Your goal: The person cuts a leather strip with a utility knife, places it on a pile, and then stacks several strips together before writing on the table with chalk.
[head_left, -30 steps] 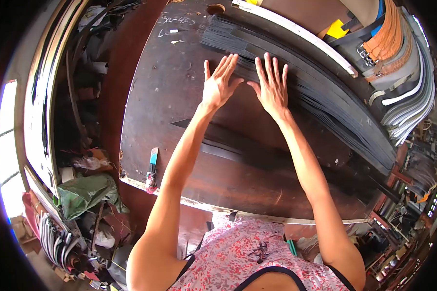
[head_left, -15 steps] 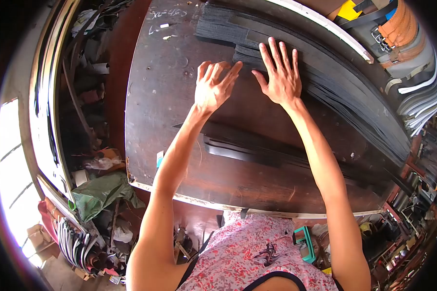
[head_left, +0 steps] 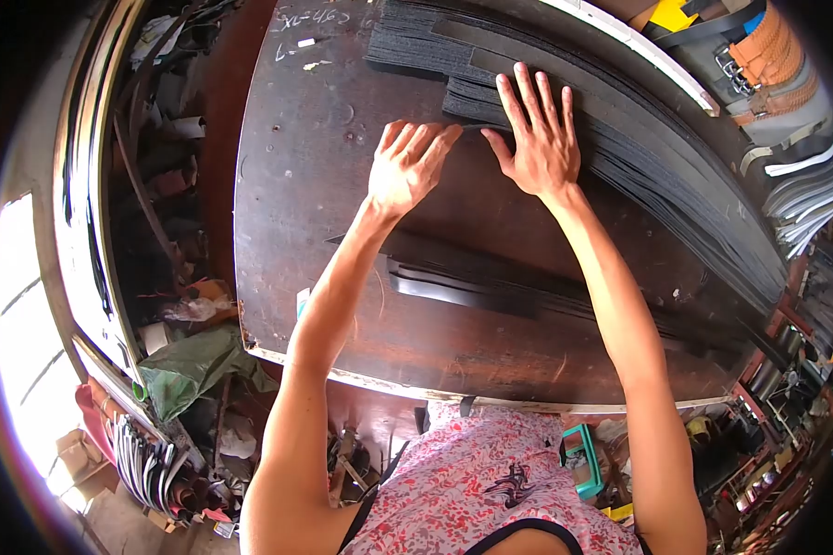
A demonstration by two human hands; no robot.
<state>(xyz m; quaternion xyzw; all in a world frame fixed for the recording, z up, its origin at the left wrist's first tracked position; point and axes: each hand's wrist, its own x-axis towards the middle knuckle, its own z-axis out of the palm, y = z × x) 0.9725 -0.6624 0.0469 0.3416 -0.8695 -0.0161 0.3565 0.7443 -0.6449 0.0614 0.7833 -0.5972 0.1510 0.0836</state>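
Observation:
Stacked black strips (head_left: 620, 120), long and flat, lie in a layered pile along the far side of the dark table. My right hand (head_left: 541, 153) is laid flat with fingers spread over the near edge of this pile, its thumb pointing left. Just left of it, my left hand (head_left: 404, 171) has its fingers bent and pressed together. A thin dark edge runs from the pile to its fingertips, seemingly the end of one black strip; the thumb's grip is mostly hidden. Closer to my body, a smaller bunch of glossy black strips (head_left: 463, 282) lies under and between my forearms.
The brown table (head_left: 287, 213) has chalk writing and small white scraps at its far left. Belts (head_left: 764, 65) and white and grey strips (head_left: 810, 185) hang at the right. A green plastic sheet (head_left: 190, 370) and clutter fill the floor at left.
My left hand's fingers have drawn together, and a thin strip edge now shows between it and the pile. My right hand has shifted slightly and stays spread on the strips.

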